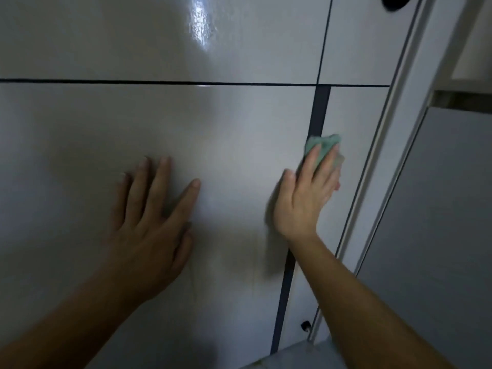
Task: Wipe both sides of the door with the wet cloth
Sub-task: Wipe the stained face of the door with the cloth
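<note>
Two bare forearms rise from the bottom corners of the frame. The left one comes from the lower left and ends left of centre in the left hand [157, 222]. It lies flat against the door [234, 145], with its fingers straight, spread and pointing up the panel, gripping nothing.

The right forearm climbs from the lower right to the right hand [306, 198], right of centre. The thumb is splayed out to the left, and the fingers are extended, pressing the cloth [323, 146] onto the door rather than curling round it. The cloth is a bunched green wad that shows above and between the fingertips. Its longer side runs roughly left to right, and it overlaps the dark vertical stripe [318, 113].

The glossy pale door fills most of the view. The stripe leans from upper right to lower left, and a thin dark horizontal line [133, 81] crosses the upper third. A light glare [199, 27] shines at the top centre. The pale door frame [399, 102] slants down the right side.
</note>
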The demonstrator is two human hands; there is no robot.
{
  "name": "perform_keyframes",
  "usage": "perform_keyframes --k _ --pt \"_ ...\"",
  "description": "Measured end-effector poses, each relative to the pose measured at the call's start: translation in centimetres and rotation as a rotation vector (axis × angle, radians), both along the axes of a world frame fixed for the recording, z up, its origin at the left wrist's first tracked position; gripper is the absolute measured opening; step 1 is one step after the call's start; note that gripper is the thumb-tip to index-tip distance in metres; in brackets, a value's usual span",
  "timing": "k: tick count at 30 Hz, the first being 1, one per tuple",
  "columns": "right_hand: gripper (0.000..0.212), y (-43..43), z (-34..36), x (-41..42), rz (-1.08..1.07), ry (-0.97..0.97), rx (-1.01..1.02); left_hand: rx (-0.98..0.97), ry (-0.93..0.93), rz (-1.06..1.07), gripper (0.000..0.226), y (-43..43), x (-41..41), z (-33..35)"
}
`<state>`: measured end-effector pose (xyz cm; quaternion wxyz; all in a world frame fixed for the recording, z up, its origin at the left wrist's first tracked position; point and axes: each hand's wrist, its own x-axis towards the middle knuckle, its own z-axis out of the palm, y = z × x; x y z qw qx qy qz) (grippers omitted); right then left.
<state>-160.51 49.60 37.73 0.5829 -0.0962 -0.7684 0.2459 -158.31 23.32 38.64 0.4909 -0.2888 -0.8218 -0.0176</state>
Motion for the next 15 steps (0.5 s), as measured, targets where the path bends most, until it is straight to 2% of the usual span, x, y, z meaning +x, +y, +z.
perform_keyframes --k 2,3,8,12,15 --pt "0.065 1.1 3.2 -0.6 0.009 0.048 -0.222 -0.006 0.004 -0.003 0.061 0.8 0.1 0.0" --pt "0.065 0.6 3.3 -0.6 0.002 0.052 -0.236 -0.018 0.009 -0.01 0.06 1.3 0.1 0.0" --pt "0.063 -0.2 -3.4 1.0 0.064 -0.085 0.154 -0.059 0.031 -0.031 0.061 3.4 -0.2 0.7" --pt "0.064 6.3 4.7 -0.4 -0.007 0.024 0.055 -0.039 0.054 -0.035 0.06 4.6 -0.5 0.5" --pt "0.064 8.9 7.5 -0.7 -0.039 0.078 0.144 -0.004 0.063 -0.051 0.059 5.0 -0.6 0.1"
